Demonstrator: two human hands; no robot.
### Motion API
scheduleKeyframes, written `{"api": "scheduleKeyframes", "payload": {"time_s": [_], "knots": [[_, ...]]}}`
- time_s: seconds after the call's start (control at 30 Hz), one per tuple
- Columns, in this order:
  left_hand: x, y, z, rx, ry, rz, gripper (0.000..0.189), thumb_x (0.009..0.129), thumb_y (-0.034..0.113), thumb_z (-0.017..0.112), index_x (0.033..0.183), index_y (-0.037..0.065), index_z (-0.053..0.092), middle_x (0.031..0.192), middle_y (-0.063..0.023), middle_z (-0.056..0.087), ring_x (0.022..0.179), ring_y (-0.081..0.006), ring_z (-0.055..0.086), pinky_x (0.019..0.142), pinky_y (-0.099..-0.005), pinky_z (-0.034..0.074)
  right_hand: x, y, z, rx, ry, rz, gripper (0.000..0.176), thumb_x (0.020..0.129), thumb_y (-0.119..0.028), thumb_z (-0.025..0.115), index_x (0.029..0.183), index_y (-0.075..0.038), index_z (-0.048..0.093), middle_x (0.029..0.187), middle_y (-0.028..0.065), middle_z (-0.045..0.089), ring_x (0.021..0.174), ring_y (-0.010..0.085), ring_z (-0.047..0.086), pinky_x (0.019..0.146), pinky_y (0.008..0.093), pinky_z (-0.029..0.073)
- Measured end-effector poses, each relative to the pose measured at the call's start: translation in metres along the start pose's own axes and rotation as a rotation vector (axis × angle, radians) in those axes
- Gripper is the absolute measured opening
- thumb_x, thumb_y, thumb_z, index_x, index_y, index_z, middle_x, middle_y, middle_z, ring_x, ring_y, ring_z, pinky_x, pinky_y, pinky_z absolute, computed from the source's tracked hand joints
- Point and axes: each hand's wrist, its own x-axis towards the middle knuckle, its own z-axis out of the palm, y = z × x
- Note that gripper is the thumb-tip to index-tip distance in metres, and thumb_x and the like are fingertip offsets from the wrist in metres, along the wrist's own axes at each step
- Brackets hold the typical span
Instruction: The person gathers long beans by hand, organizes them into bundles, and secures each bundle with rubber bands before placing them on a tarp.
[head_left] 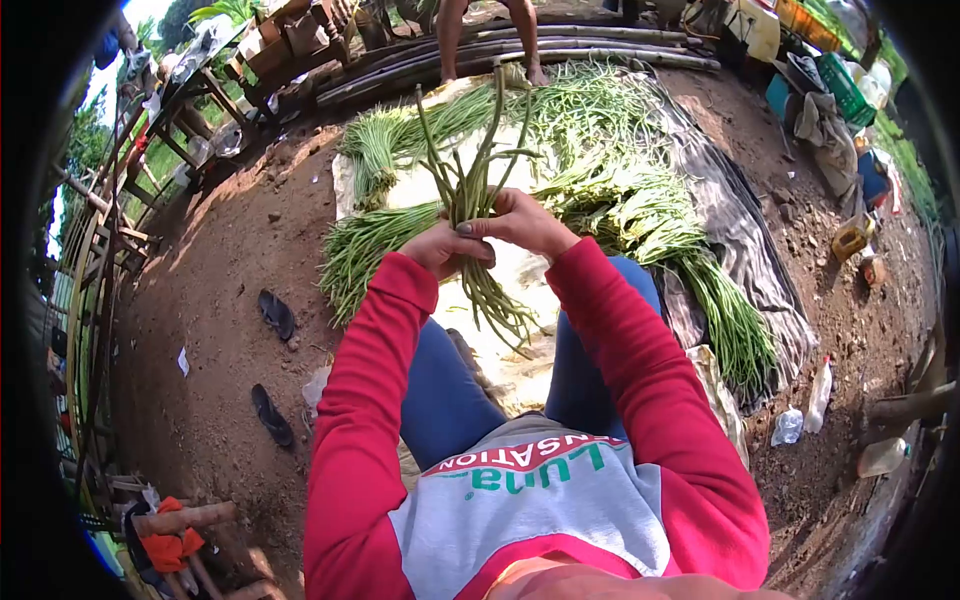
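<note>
A bundle of long green beans [490, 292] is held upright in front of me, some ends rising above my hands and others hanging below. My left hand [443, 248] is wrapped round its middle from the left. From the right, my right hand [522, 226] closes on the same bundle, its thumb pressed across the stems and touching the left hand. Behind and around lie piles of green beans [375, 245] on a pale sheet [525, 290], with a loose heap [630, 200] to the right.
Another person's legs [452, 35] stand at the far edge, before long poles [640, 57]. A dark cloth [745, 220] lies right. Flip-flops [276, 314] are on the soil at left. Plastic bottles [819, 397] and a green crate [845, 90] are at right.
</note>
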Motion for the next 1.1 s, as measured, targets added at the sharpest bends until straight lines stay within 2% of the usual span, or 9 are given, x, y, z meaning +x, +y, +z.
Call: {"api": "scheduleKeyframes", "payload": {"time_s": [0.13, 0.3, 0.4, 0.53, 0.67, 0.7, 0.8, 0.87, 1.1], "knots": [[0.018, -0.050, 0.010, -0.499, 0.006, -0.079, 0.038, 0.084, 0.015, 0.064, 0.117, -0.003, 0.060, 0.105, -0.0172, 0.069, 0.093, -0.0325, 0.071, 0.082, -0.0441, 0.059, -0.013, 0.014, 0.007, 0.022, 0.089, 0.164, 0.036, 0.088, -0.017, 0.073, 0.117, 0.001, 0.062, 0.099, 0.0097, 0.071, 0.092, 0.0143, 0.066, 0.079, 0.0293, 0.054], [0.042, -0.062, 0.028, -0.338, 0.255, -0.092, 0.046, 0.088, 0.016, 0.064, 0.131, 0.003, 0.052, 0.113, -0.0096, 0.065, 0.099, -0.0253, 0.067, 0.082, -0.0407, 0.057, -0.012, 0.047, 0.003, 0.443, 0.454, 0.260, 0.024, 0.092, -0.010, 0.065, 0.110, 0.004, 0.061, 0.093, 0.0129, 0.070, 0.084, 0.0190, 0.068, 0.072, 0.0306, 0.058], [0.051, -0.066, 0.016, -0.400, 0.342, 0.108, 0.076, 0.085, 0.003, 0.066, 0.153, 0.010, 0.032, 0.141, -0.0108, 0.048, 0.114, -0.0184, 0.059, 0.093, -0.0365, 0.049, -0.013, 0.048, -0.009, 0.608, 0.590, 0.283, 0.020, 0.092, -0.008, 0.063, 0.111, 0.001, 0.061, 0.082, 0.0089, 0.067, 0.067, 0.0192, 0.067, 0.058, 0.0301, 0.057], [0.049, -0.023, -0.029, -0.436, 0.353, 0.345, 0.061, 0.094, 0.011, 0.067, 0.148, 0.006, 0.040, 0.134, -0.0071, 0.058, 0.113, -0.0167, 0.059, 0.095, -0.0318, 0.044, -0.014, 0.063, -0.019, 0.513, 0.520, 0.220, 0.024, 0.093, -0.014, 0.067, 0.111, -0.001, 0.060, 0.088, 0.0097, 0.068, 0.068, 0.0201, 0.069, 0.058, 0.0290, 0.055], [0.051, -0.016, -0.052, -0.162, 0.508, 0.110, 0.033, 0.093, 0.014, 0.070, 0.125, 0.006, 0.065, 0.101, 0.0005, 0.072, 0.085, -0.0096, 0.063, 0.078, -0.0270, 0.049, -0.011, 0.084, -0.019, 0.392, 0.554, 0.294, 0.027, 0.090, -0.014, 0.072, 0.111, -0.001, 0.061, 0.090, 0.0105, 0.069, 0.072, 0.0214, 0.071, 0.060, 0.0297, 0.056], [0.051, -0.016, -0.054, -0.194, 0.505, 0.082, 0.024, 0.092, 0.013, 0.071, 0.115, 0.007, 0.070, 0.093, 0.0030, 0.072, 0.073, -0.0063, 0.060, 0.065, -0.0226, 0.048, -0.010, 0.087, -0.021, 0.413, 0.531, 0.306, 0.026, 0.089, -0.012, 0.074, 0.109, 0.000, 0.062, 0.091, 0.0109, 0.069, 0.074, 0.0223, 0.071, 0.062, 0.0309, 0.058], [0.053, -0.015, -0.057, -0.313, 0.466, 0.064, 0.022, 0.091, 0.011, 0.071, 0.113, 0.007, 0.070, 0.090, 0.0034, 0.070, 0.070, -0.0054, 0.059, 0.061, -0.0208, 0.047, -0.006, 0.098, -0.024, 0.411, 0.497, 0.359, 0.025, 0.089, -0.012, 0.073, 0.108, 0.000, 0.062, 0.092, 0.0116, 0.069, 0.075, 0.0230, 0.072, 0.066, 0.0330, 0.060], [0.053, -0.010, -0.061, -0.411, 0.542, 0.111, 0.022, 0.094, 0.007, 0.066, 0.116, 0.003, 0.067, 0.089, 0.0030, 0.069, 0.072, -0.0051, 0.061, 0.061, -0.0204, 0.049, -0.006, 0.091, -0.020, 0.377, 0.473, 0.383, 0.028, 0.089, -0.017, 0.072, 0.108, 0.002, 0.064, 0.086, 0.0072, 0.068, 0.074, 0.0144, 0.065, 0.065, 0.0276, 0.052], [0.061, -0.007, -0.070, -0.390, 0.538, 0.161, 0.017, 0.097, 0.021, 0.064, 0.101, 0.008, 0.074, 0.075, 0.0064, 0.056, 0.066, -0.0062, 0.049, 0.061, -0.0245, 0.044, -0.003, 0.091, -0.022, 0.304, 0.354, 0.436, 0.020, 0.090, -0.013, 0.069, 0.103, 0.000, 0.063, 0.088, 0.0112, 0.068, 0.076, 0.0201, 0.068, 0.072, 0.0344, 0.057]]}}
